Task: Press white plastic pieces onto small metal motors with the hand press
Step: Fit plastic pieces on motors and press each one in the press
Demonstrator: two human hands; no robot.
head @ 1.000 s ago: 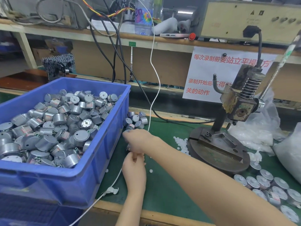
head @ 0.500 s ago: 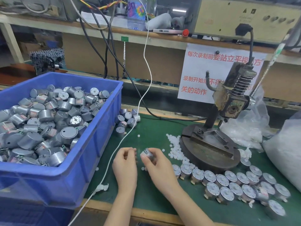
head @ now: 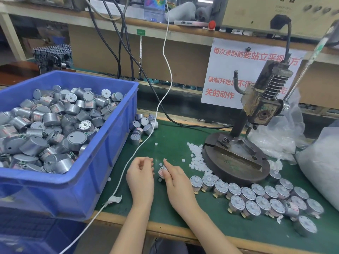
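Right hand [head: 174,177]: pinching one small motor [head: 162,171] between the thumb and curled fingers, tilting it toward the other hand.
Left hand [head: 140,173]: curling inward just beside the motor, showing a white speck at the fingertips [head: 151,159]; cannot tell whether pinching it or merely hovering over a stray on the mat.
Step in hand: probably seating a white piece on the motor's shaft by finger, ahead of pressing.
White plastic pieces [head: 197,159]: lying heaped beyond the right fingertips against the press base, with a few strays scattering just ahead of both sets of fingertips.
Hand press [head: 256,110]: standing well beyond the right fingers and outward of them, waiting with its ram raised above the round base [head: 236,162].
Capped motors [head: 256,197]: standing in rows outward of the right wrist, showing white hubs upward.
Blue bin [head: 102,162]: sitting outward of the left fingers, holding a heap of bare motors.
Doing it well: keeping the shaft end pointing at the left fingertips, steadying the motor body rather than its terminals, starting the piece square on the shaft before carrying it over.
Watching for: dropping so small a piece among the strays; cocking it on the shaft and then crushing it under the ram.
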